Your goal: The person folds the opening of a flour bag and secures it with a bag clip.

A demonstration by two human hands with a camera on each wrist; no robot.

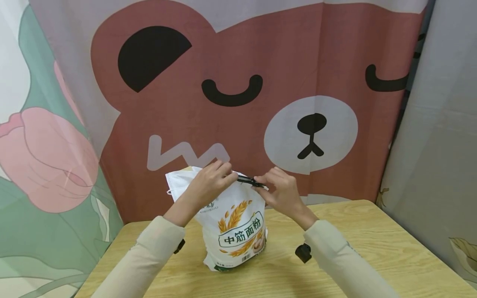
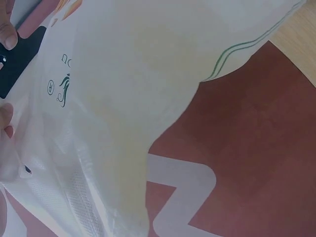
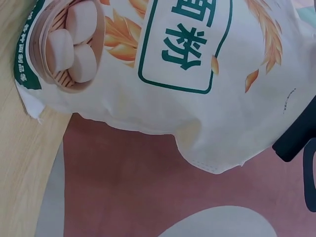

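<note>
A white flour bag [image 1: 238, 231] with wheat pictures and green lettering stands upright on the table. My left hand [image 1: 210, 182] grips the bag's upper edge; in the left wrist view its fingers [image 2: 5, 116] show only at the frame's left side, on the crumpled white material. With thumb and fingers, my right hand [image 1: 279, 190] pinches a black clip-like object [image 1: 247, 180] that lies across the top right of the bag. The right wrist view shows the black object's blunt bar [image 3: 296, 136] beside the bag's corner, and a curved black part below it. My right fingers are outside that view.
The bag stands on a light wooden table [image 1: 343, 248]. Behind it hangs a curtain [image 1: 242, 132] with a large brown bear print, close to the table's far edge. Other printed curtains hang at the left and right. Black straps with small devices [image 1: 303, 252] sit at the wrists.
</note>
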